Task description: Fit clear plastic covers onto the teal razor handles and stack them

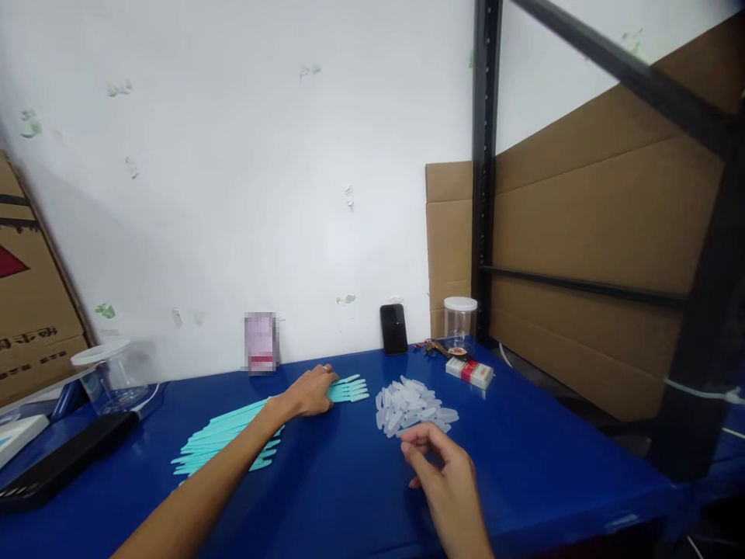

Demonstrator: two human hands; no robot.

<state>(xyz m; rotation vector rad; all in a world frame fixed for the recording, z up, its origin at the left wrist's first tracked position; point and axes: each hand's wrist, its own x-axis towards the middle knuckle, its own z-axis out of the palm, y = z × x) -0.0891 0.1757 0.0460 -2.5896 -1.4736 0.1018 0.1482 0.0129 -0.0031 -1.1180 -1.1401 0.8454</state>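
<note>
My left hand reaches over a row of slim turquoise plastic sticks, shaped like eyebrow razors. Its fingers are bent down onto them, and their ends stick out to the right in a neat row. A larger heap of the same turquoise sticks lies to the left, partly behind my left forearm. My right hand is at the front edge of a pile of small translucent plastic caps. Its thumb and index finger are pinched together; whatever is between the tips is too small to make out.
Everything lies on a blue tabletop. Along the back stand a blurred pinkish pack, a black phone and a clear jar. Keys and a red-white box sit right. A jar and black device are left.
</note>
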